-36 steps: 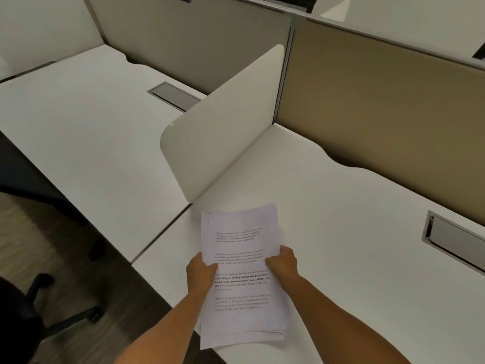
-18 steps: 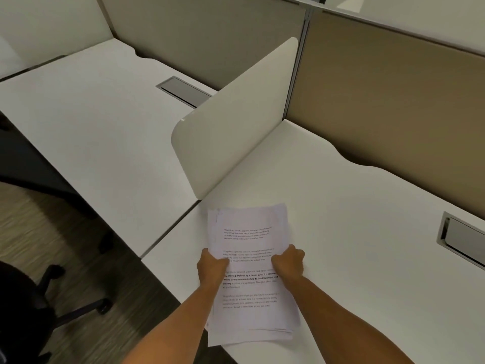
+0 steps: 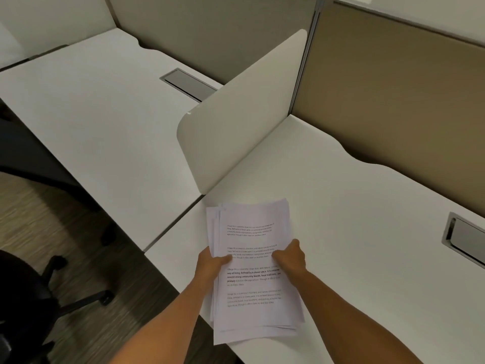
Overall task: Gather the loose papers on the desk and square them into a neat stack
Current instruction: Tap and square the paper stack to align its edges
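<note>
Both hands hold a sheaf of printed papers (image 3: 253, 271) over the front left corner of the right-hand desk (image 3: 354, 232). The left hand (image 3: 214, 262) grips the sheaf's left edge about halfway along, thumb lying on the top sheet and fingers hidden beneath. The right hand (image 3: 290, 256) grips the right edge opposite it, thumb on top, fingers curled under the sheets. The sheets are not yet flush: several left edges step out past one another near the far left corner of the sheaf, and lower sheets show fanned at its near edge. The near end of the sheaf overhangs the desk's front edge; whether the far end touches the surface cannot be told. The top sheet carries four short blocks of text, the third partly in bold. A white divider (image 3: 236, 127) stands upright along the desk's left edge, just beyond the sheaf. A cable hatch (image 3: 464, 239) is set near the desk's right rear. A second desk (image 3: 91, 101) adjoins on the left. A dark chair (image 3: 26, 298) stands on the floor at lower left.
</note>
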{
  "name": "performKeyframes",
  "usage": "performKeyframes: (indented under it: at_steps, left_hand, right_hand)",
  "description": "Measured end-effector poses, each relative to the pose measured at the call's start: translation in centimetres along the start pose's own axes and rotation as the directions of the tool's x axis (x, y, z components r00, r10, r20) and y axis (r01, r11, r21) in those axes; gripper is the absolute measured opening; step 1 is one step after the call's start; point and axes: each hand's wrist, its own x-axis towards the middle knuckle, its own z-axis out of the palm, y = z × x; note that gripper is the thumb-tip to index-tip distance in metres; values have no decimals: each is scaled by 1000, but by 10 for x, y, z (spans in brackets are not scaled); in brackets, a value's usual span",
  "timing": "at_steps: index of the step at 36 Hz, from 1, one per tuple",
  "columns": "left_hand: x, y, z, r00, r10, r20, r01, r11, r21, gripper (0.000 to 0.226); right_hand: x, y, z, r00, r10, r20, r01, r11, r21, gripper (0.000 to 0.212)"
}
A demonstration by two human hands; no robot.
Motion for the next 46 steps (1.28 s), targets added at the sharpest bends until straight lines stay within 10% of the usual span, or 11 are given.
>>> performKeyframes:
  at_steps: [13,33,46]
  left_hand:
    - [-16,47,13,974,106,199,-113,993,22,46]
    - [-122,46,197,804,299,515,-470,849,242,34]
    - [-206,-20,292,740,295,605,-534,804,261,29]
  right_hand:
    - [-21,22,-62,989,-111,100,42,852,522,38]
    - [-124,162,-247,887,-314,-339,446,770,456,36]
    - [-181,292,-294,839,-187,-511,481,693,537,51]
